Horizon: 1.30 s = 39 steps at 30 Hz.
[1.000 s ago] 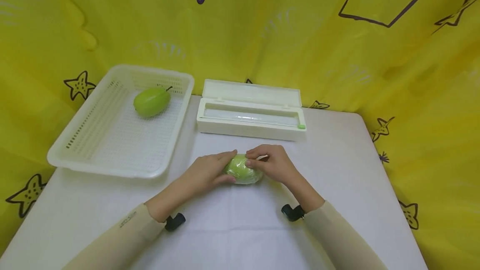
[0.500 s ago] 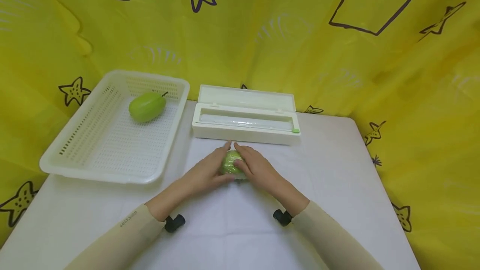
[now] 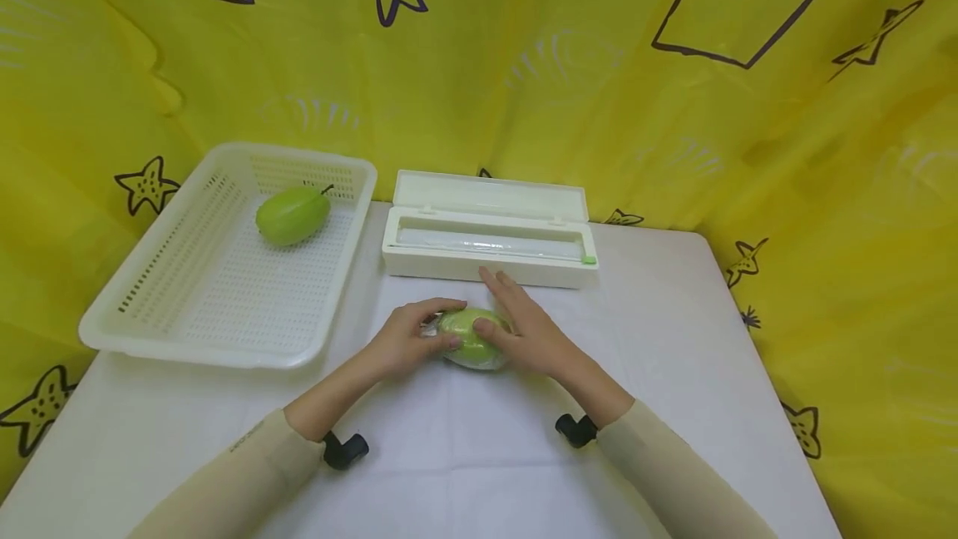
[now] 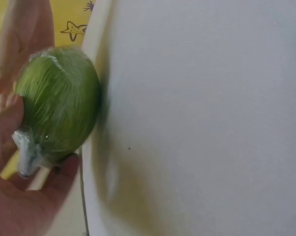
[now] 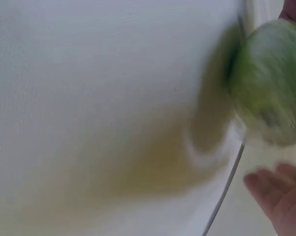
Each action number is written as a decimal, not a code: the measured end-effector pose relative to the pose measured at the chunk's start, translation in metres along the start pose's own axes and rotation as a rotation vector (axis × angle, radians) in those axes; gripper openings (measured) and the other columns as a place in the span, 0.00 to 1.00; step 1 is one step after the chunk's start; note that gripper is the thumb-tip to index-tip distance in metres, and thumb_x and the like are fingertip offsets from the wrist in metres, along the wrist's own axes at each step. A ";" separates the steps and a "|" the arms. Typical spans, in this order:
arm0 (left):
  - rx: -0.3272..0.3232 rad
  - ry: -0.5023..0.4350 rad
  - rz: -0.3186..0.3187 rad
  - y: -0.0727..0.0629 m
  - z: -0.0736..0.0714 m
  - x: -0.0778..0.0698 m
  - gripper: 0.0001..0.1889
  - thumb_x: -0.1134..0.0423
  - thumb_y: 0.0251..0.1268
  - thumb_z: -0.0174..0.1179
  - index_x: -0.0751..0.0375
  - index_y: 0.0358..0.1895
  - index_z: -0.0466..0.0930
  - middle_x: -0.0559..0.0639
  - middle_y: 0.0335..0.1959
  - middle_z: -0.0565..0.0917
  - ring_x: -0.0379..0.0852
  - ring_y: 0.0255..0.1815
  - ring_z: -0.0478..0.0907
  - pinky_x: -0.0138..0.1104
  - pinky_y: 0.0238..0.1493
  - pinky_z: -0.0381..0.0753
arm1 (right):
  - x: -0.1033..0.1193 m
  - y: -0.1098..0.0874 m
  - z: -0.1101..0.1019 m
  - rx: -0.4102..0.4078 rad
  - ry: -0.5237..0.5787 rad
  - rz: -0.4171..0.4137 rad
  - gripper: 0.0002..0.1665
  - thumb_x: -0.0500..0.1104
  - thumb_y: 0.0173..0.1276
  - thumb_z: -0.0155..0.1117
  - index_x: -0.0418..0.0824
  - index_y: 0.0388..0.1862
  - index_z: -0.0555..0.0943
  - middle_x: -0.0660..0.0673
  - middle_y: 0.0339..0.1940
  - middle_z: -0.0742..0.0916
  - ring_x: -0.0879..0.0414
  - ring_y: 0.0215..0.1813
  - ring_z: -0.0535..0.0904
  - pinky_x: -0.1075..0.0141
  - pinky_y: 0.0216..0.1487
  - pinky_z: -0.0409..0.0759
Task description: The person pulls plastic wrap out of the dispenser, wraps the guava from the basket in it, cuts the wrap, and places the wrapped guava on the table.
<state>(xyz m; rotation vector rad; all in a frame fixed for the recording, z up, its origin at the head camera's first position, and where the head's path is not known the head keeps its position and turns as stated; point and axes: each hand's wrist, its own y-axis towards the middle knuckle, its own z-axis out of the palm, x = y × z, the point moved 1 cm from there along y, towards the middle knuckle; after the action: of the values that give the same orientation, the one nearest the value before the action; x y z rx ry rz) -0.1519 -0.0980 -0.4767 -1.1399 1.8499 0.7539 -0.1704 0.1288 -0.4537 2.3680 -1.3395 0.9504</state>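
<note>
A green fruit [image 3: 467, 339] wrapped in clear cling film lies just in front of the long white box. My left hand [image 3: 404, 339] grips its left end between thumb and fingers. The left wrist view shows a bunched tail of film [image 4: 27, 152] sticking out between those fingers. Beside the fruit's right end is my right hand [image 3: 535, 335], fingers extended forward and thumb over the fruit. In the right wrist view, the visible fingertips of the right hand [image 5: 280, 191] stand apart from the wrapped fruit [image 5: 273, 83]; that view is blurred.
A cling film dispenser box [image 3: 490, 266] with its lid raised stands behind the hands, a film roll inside. On the left, a white plastic basket [image 3: 217, 353] holds an unwrapped green fruit [image 3: 293, 215] with a stem. A yellow patterned curtain [image 3: 464, 106] hangs behind the white-covered table [image 3: 659, 314].
The right hand has gone from bent fingers on the fruit, to cupping it, to extended fingers. The left hand has shifted onto the left end, and more of the fruit shows than half a second ago.
</note>
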 end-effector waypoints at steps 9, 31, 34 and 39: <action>0.039 0.126 0.116 0.002 -0.008 -0.003 0.42 0.52 0.62 0.69 0.58 0.76 0.61 0.56 0.73 0.69 0.53 0.73 0.67 0.49 0.69 0.70 | -0.006 -0.002 0.002 -0.152 -0.069 -0.081 0.43 0.64 0.51 0.78 0.50 0.65 0.78 0.52 0.60 0.83 0.57 0.56 0.79 0.59 0.54 0.79; 0.124 0.207 0.095 0.001 -0.014 -0.004 0.39 0.48 0.63 0.68 0.56 0.75 0.64 0.54 0.74 0.69 0.53 0.71 0.69 0.47 0.69 0.71 | -0.005 -0.002 0.005 -0.128 -0.035 -0.083 0.46 0.59 0.52 0.79 0.48 0.69 0.75 0.49 0.65 0.82 0.51 0.63 0.78 0.53 0.61 0.77; 0.142 0.268 0.078 0.004 -0.010 -0.003 0.41 0.48 0.65 0.66 0.55 0.78 0.58 0.52 0.73 0.69 0.52 0.71 0.70 0.46 0.69 0.71 | -0.003 0.001 0.008 -0.136 -0.084 -0.137 0.50 0.59 0.53 0.79 0.50 0.74 0.70 0.48 0.70 0.78 0.49 0.70 0.73 0.50 0.66 0.74; 0.127 0.293 0.093 0.001 -0.007 -0.002 0.39 0.51 0.64 0.67 0.59 0.76 0.62 0.56 0.71 0.72 0.53 0.72 0.69 0.47 0.71 0.67 | -0.004 0.000 0.000 -0.074 -0.039 -0.078 0.59 0.62 0.51 0.79 0.51 0.78 0.63 0.45 0.76 0.71 0.47 0.75 0.67 0.45 0.70 0.68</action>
<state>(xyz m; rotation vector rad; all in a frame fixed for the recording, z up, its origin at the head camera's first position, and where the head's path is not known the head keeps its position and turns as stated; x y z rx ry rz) -0.1544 -0.1024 -0.4717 -1.1351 2.1749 0.5324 -0.1718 0.1315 -0.4569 2.3753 -1.2631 0.8231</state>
